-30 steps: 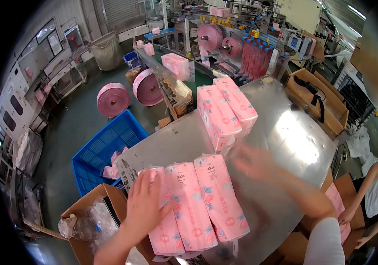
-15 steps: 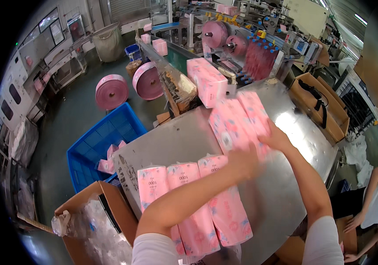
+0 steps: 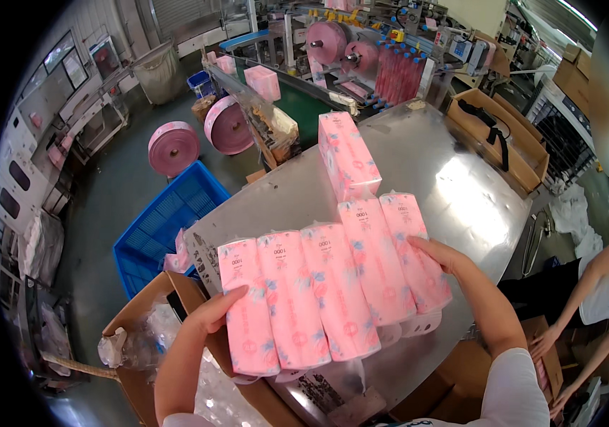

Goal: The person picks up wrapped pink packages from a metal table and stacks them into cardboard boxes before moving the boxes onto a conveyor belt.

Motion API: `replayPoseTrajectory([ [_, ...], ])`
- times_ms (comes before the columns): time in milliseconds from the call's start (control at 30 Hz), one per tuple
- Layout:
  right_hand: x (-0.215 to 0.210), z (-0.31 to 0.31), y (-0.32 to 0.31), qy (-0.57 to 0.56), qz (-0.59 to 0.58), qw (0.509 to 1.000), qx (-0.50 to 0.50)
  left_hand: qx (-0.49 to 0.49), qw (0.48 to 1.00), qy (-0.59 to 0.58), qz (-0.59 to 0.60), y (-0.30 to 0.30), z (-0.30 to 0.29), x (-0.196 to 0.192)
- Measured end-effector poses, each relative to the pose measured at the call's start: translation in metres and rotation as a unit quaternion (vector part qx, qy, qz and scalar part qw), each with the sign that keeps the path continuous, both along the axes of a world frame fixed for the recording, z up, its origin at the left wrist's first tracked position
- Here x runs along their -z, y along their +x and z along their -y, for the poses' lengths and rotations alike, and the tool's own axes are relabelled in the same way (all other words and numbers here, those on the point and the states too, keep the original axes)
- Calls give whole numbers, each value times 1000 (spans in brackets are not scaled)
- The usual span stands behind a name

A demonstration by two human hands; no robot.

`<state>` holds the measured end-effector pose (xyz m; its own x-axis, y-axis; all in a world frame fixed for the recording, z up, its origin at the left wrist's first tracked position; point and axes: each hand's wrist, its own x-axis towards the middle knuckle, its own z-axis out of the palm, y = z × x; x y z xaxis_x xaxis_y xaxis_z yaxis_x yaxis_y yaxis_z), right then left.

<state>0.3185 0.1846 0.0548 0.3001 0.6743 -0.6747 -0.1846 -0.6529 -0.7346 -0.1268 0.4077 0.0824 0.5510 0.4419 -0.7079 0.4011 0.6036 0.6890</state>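
Note:
Several pink, flower-printed tissue packs (image 3: 294,299) lie side by side in a row on the metal table (image 3: 269,203), reaching to its near edge. At the row's left end my left hand (image 3: 220,310) grips the outermost pack, thumb on top and fingers mostly hidden. My right hand (image 3: 434,255) holds the rightmost pack (image 3: 418,267) from its outer side, thumb on its upper face. The two right-hand packs sit slightly farther up than the others. Beyond the row, a taller pink tissue bundle (image 3: 351,156) stands at the conveyor's end, close to the packs.
A green conveyor (image 3: 294,110) carries another pink bundle (image 3: 262,83). Left of the table are a blue crate (image 3: 169,231) and a carton of clear plastic bags (image 3: 123,349). An open carton (image 3: 507,142) lies at the far right. Another person's hand (image 3: 546,341) is at the right.
The two packs at the right have come nearer and joined the row. My left hand has moved from them to the row's left end. The bundle beyond now stands farther onto the table.

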Motion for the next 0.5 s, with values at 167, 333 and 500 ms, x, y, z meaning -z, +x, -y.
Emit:
replayPoseTrajectory([
  [167,-45,48,-53,63,-87,986,123,-77,996,-7,51,-3,29,5],
  [333,-67,158,-61,147,-101,967,180,-138,971,67,186,-25,71,-17],
  [500,-43,228,-122,155,133,979,20,-167,945,20,281,-33,94,36],
])
